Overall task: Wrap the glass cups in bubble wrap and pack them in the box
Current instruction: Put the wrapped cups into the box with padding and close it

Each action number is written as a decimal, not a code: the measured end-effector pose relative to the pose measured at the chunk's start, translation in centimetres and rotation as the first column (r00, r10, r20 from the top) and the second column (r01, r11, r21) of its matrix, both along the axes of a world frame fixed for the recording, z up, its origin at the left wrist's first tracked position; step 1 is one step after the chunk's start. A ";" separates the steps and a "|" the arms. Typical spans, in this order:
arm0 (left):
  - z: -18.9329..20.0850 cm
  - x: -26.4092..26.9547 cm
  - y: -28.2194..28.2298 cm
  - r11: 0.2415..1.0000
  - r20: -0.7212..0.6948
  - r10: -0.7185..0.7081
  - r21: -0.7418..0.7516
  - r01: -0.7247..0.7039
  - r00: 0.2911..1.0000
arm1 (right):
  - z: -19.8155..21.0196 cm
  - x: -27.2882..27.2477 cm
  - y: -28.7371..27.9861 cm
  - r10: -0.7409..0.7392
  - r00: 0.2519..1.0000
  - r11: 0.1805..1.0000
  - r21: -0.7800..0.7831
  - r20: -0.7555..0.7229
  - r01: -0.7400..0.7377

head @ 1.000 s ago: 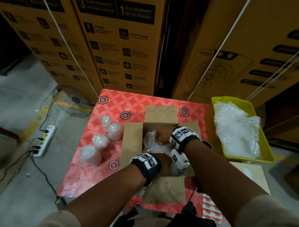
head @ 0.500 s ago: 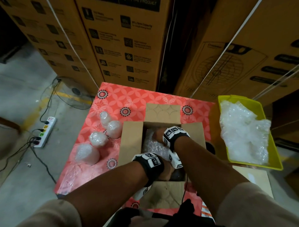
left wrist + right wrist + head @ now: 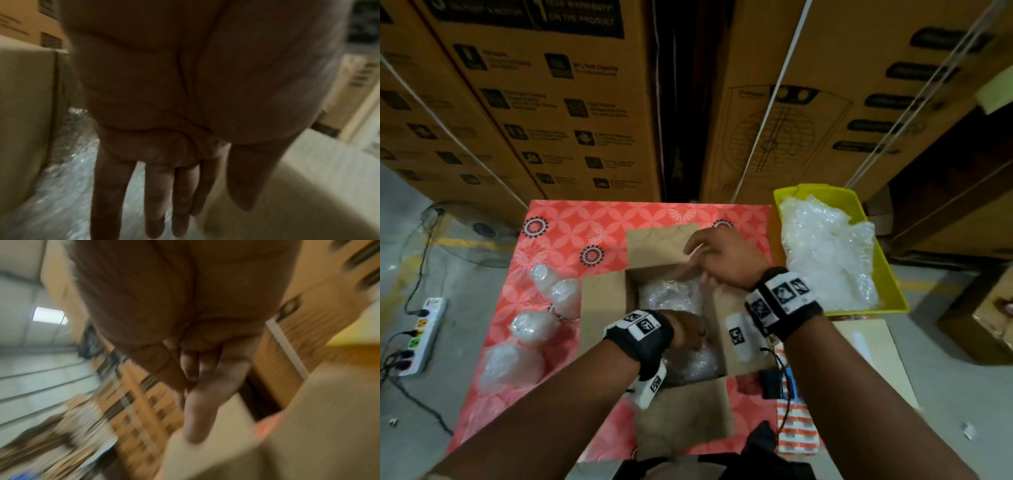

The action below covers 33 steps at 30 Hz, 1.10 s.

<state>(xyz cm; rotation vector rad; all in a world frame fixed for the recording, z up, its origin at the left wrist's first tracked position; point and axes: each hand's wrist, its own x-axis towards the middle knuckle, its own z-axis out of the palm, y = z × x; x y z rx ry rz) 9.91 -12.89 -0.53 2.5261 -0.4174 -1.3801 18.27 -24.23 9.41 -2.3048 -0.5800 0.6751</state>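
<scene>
An open cardboard box (image 3: pixel 602 308) sits mid-table with bubble-wrapped bundles (image 3: pixel 671 294) inside. My left hand (image 3: pixel 686 330) reaches down into the box; in the left wrist view its fingers (image 3: pixel 156 203) are straight over the bubble wrap (image 3: pixel 61 194) and grip nothing. My right hand (image 3: pixel 709 253) hovers above the box's far flap with loosely curled fingers, and in the blurred right wrist view the right hand (image 3: pixel 197 402) holds nothing. Several wrapped cups (image 3: pixel 530 325) lie on the cloth left of the box.
A yellow tray (image 3: pixel 815 190) heaped with loose bubble wrap (image 3: pixel 825 260) stands right of the table. Tall cartons (image 3: pixel 551 102) wall off the back. A power strip (image 3: pixel 424 329) and cables lie on the floor at left. The red patterned cloth (image 3: pixel 592 222) covers the table.
My right hand has come up out of the box to above the far flap. The left hand stays inside the box.
</scene>
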 end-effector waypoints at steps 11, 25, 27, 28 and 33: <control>0.7 -1.2 -2.3 0.997 -0.072 0.023 0.078 -0.017 0.997 | -7.3 0.9 -20.3 -0.172 0.905 0.717 -0.580 0.390 0.386; 3.3 -0.6 -0.9 0.986 -0.047 0.134 0.109 -0.128 0.990 | -3.8 1.4 -23.0 -0.348 0.870 0.884 -0.186 0.350 0.428; 4.5 -0.6 1.2 0.972 0.051 0.229 0.045 -0.231 0.972 | -1.2 0.7 -21.4 -0.346 0.808 0.890 -0.105 0.477 0.443; 4.8 -0.8 2.7 0.954 0.083 0.300 0.003 -0.301 0.950 | 0.0 0.2 -20.0 -0.340 0.789 0.902 -0.059 0.512 0.428; 6.3 -3.4 9.6 0.665 0.043 0.703 -0.393 -0.634 0.710 | 3.9 -1.9 -10.8 -0.101 0.896 0.992 0.113 0.433 0.058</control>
